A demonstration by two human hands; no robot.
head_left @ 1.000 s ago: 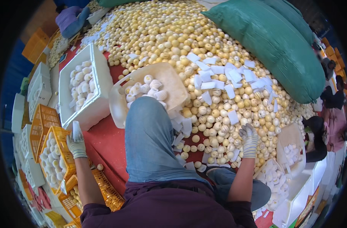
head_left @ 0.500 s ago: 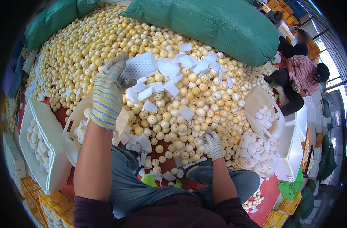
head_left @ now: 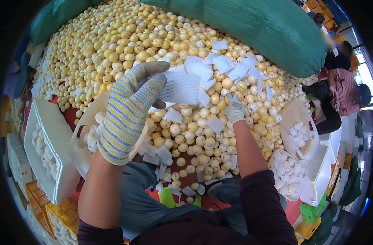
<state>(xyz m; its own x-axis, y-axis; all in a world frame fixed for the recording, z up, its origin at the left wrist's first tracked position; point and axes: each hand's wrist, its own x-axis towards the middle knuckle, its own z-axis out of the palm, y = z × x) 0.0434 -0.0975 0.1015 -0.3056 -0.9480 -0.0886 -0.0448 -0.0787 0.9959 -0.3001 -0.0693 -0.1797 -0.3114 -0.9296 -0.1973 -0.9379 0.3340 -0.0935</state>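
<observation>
My left hand (head_left: 131, 102), in a striped knit glove, is raised above the pile. It pinches a white foam net sleeve (head_left: 180, 87) between thumb and fingers. My right hand (head_left: 235, 109), also gloved, reaches down onto the small pale-yellow melons (head_left: 200, 141), its fingers stretched out against the fruit. Some of its fingertips are hidden, and no melon is seen lifted in it. Several loose foam sleeves (head_left: 239, 71) are scattered over the melons around both hands.
Large green sacks (head_left: 251, 32) border the pile at the back. Left stand a white foam box (head_left: 64, 179) and a pale plastic tub (head_left: 78, 153) with sleeved melons. On the right are another tub (head_left: 305, 149) and a tray of sleeved melons (head_left: 286, 173). A co-worker (head_left: 343, 90) sits far right.
My right hand has moved forward and up the pile, away from my knees. My left hand still holds the foam sleeve, now slightly lower and further right. The view has shifted.
</observation>
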